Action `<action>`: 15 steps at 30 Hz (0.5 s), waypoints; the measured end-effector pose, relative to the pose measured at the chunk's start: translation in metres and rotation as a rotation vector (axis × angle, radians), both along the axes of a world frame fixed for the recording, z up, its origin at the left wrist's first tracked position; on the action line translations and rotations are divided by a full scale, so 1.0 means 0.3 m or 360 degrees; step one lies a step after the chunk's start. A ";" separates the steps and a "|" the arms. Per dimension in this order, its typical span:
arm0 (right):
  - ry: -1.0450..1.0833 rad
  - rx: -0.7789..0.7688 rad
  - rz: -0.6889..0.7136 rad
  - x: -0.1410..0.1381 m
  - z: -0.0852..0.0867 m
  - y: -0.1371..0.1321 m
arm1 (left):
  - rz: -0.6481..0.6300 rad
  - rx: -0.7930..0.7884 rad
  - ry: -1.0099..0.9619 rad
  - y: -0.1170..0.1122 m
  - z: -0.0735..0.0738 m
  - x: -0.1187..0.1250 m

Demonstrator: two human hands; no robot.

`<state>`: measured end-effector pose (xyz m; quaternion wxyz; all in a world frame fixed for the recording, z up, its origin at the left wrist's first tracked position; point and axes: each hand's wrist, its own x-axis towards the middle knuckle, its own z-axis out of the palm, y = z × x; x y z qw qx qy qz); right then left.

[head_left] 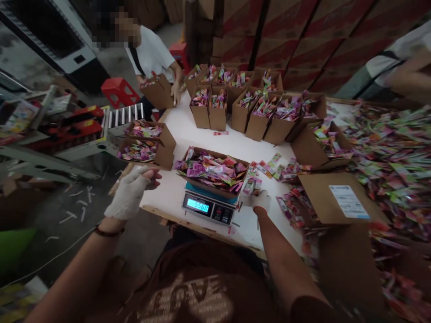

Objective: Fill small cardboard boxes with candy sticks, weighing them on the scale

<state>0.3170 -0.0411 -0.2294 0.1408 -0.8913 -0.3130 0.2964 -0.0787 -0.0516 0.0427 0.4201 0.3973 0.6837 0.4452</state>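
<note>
Below left fingers (154, 175) and right fingers (257, 197), the white surface (160, 192); between the two, nearer the right, an open packet-filled carton (215, 189), long axis running crosswise; beneath that, a scale (208, 211); just ahead of the right fingers, touching or nearly, loose packets (252, 185); left fingers half-curled, visibly empty; right fingers bent down, grip impossible to tell.

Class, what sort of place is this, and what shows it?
Probably a packing workshop: boxes of packets stand on the table, loose packets lie heaped at the right, and one box sits on a digital scale.
</note>
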 end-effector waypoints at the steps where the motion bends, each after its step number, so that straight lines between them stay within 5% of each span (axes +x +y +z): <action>1: 0.0048 0.0042 -0.0001 0.007 -0.005 0.004 | 0.0009 0.0001 0.0005 0.008 0.001 0.003; 8: 0.0476 0.0292 -0.0227 0.118 0.029 -0.032 | -0.0038 -0.0039 0.0060 0.089 -0.055 0.041; 15: 0.0649 0.0541 -0.0401 0.200 0.127 -0.113 | -0.0078 -0.0041 0.0077 0.175 -0.076 0.071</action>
